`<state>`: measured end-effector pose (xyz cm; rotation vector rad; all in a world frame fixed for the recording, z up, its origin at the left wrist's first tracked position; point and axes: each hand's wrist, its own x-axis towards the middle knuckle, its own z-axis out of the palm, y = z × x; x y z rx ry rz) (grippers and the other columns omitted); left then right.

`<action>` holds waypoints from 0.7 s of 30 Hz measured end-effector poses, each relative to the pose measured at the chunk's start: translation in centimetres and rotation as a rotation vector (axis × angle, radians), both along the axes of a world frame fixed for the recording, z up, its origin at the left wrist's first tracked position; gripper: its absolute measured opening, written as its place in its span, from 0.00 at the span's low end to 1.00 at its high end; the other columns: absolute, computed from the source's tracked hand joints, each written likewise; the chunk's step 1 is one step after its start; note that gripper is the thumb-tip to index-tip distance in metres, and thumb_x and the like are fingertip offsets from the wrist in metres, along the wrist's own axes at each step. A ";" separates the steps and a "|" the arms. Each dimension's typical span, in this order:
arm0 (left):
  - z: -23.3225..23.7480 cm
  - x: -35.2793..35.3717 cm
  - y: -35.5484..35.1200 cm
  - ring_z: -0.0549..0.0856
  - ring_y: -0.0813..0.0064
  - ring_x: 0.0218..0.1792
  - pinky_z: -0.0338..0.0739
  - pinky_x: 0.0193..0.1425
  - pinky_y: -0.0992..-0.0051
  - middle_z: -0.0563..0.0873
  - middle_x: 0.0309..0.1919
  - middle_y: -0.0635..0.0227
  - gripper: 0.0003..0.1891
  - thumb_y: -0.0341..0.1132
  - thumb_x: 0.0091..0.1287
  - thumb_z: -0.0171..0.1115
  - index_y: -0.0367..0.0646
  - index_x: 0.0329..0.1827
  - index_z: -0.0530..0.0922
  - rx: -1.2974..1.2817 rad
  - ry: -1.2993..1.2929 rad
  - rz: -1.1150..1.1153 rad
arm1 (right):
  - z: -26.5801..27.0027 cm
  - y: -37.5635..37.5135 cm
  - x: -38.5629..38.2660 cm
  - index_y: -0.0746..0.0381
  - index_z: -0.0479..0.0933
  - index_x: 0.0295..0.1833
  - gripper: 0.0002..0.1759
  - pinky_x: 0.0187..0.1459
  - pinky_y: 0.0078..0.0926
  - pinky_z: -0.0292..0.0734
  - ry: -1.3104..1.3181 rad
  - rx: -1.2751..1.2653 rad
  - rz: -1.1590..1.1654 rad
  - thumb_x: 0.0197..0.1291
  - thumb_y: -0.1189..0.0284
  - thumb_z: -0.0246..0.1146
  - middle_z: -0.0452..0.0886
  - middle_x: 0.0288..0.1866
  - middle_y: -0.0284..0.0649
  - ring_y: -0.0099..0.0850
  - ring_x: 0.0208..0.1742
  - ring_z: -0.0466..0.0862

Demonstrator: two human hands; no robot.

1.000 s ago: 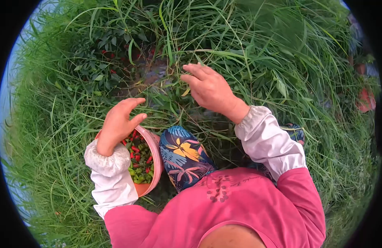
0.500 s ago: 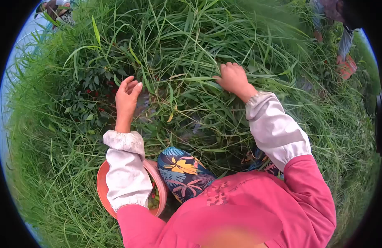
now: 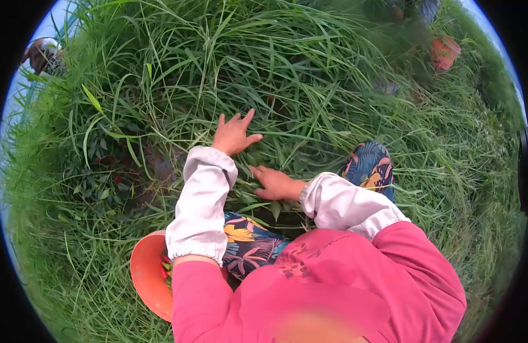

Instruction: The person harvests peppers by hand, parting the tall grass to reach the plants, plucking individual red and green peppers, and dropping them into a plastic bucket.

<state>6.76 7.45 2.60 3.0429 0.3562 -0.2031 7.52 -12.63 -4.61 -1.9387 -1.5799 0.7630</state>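
Note:
My left hand (image 3: 234, 135) lies on the tall grass (image 3: 218, 74) in the middle of the view, its fingers spread apart. My right hand (image 3: 276, 184) is just below it, to the right, with fingers stretched out among the blades and broad green leaves (image 3: 275, 209). Neither shows anything held. Left of both hands stands a dark-leaved plant (image 3: 101, 191) with small red fruits that look like chilli peppers (image 3: 118, 179). Under my left forearm an orange bucket (image 3: 142, 280) leans, with red and green peppers (image 3: 166, 270) inside, partly hidden by the sleeve.
My knees in flowered trousers (image 3: 368, 166) rise on both sides of the hands. At the upper right, part of another person appears beside a red-orange container (image 3: 445, 53). Another person (image 3: 44, 56) is partly visible at the upper left. Dense grass surrounds everything.
My left hand has moved right and opened wide. My right hand has let go of the grass and come down and left, close to the left. The view has shifted and the bucket looks more tilted.

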 end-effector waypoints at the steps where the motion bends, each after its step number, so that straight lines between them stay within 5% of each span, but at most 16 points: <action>1: -1.8 -1.5 0.2 0.73 0.58 0.68 0.50 0.78 0.45 0.80 0.61 0.56 0.39 0.64 0.65 0.57 0.52 0.75 0.64 0.028 0.107 -0.071 | 0.4 -0.5 0.1 0.71 0.52 0.76 0.48 0.66 0.42 0.69 0.089 -0.051 -0.002 0.56 0.61 0.65 0.67 0.69 0.59 0.54 0.66 0.72; 4: -3.0 -5.3 0.1 0.79 0.60 0.60 0.52 0.77 0.45 0.84 0.52 0.59 0.30 0.62 0.64 0.58 0.52 0.60 0.82 0.078 0.308 -0.185 | 0.7 -2.1 -0.2 0.70 0.48 0.78 0.53 0.72 0.39 0.64 0.148 -0.079 0.181 0.55 0.58 0.67 0.60 0.75 0.60 0.53 0.73 0.66; 6: -2.3 -6.6 0.9 0.79 0.60 0.59 0.52 0.77 0.45 0.84 0.50 0.60 0.27 0.60 0.63 0.60 0.51 0.55 0.84 0.032 0.296 -0.146 | 1.9 -1.9 0.2 0.70 0.50 0.77 0.52 0.74 0.37 0.60 0.161 -0.076 0.254 0.55 0.57 0.68 0.57 0.77 0.61 0.52 0.75 0.64; 9: -1.6 -7.2 1.8 0.79 0.59 0.60 0.50 0.79 0.48 0.84 0.52 0.60 0.26 0.57 0.61 0.63 0.50 0.56 0.83 -0.048 0.267 -0.118 | 7.4 0.2 2.3 0.68 0.65 0.72 0.41 0.70 0.37 0.67 0.139 -0.105 0.477 0.55 0.59 0.67 0.68 0.72 0.55 0.47 0.70 0.72; 12: -2.2 -7.5 0.3 0.78 0.60 0.62 0.50 0.79 0.48 0.84 0.53 0.60 0.26 0.56 0.61 0.64 0.51 0.57 0.82 -0.078 0.169 -0.058 | 15.7 2.9 6.7 0.66 0.72 0.65 0.30 0.64 0.39 0.72 0.005 -0.053 0.433 0.59 0.63 0.65 0.76 0.64 0.50 0.48 0.62 0.78; 15: -3.2 -8.0 0.0 0.76 0.59 0.63 0.51 0.78 0.47 0.83 0.53 0.58 0.26 0.55 0.59 0.66 0.46 0.54 0.83 -0.001 0.054 -0.112 | 19.4 6.6 14.6 0.65 0.74 0.63 0.27 0.61 0.39 0.75 -0.359 0.438 -0.081 0.60 0.65 0.65 0.77 0.63 0.50 0.48 0.60 0.79; 18: -3.2 -8.1 0.4 0.77 0.58 0.62 0.52 0.78 0.48 0.83 0.51 0.57 0.27 0.56 0.58 0.65 0.45 0.52 0.84 -0.094 -0.042 -0.080 | 21.5 11.0 27.2 0.65 0.65 0.71 0.38 0.73 0.43 0.61 -0.924 0.782 -0.505 0.59 0.57 0.65 0.69 0.71 0.51 0.45 0.74 0.67; 21: -2.5 -7.6 0.2 0.76 0.58 0.64 0.50 0.79 0.48 0.83 0.54 0.59 0.29 0.56 0.57 0.67 0.45 0.56 0.83 -0.142 0.029 -0.021 | 21.2 12.4 36.7 0.65 0.50 0.79 0.56 0.79 0.51 0.42 -0.896 0.358 -0.726 0.58 0.38 0.59 0.59 0.78 0.52 0.45 0.81 0.55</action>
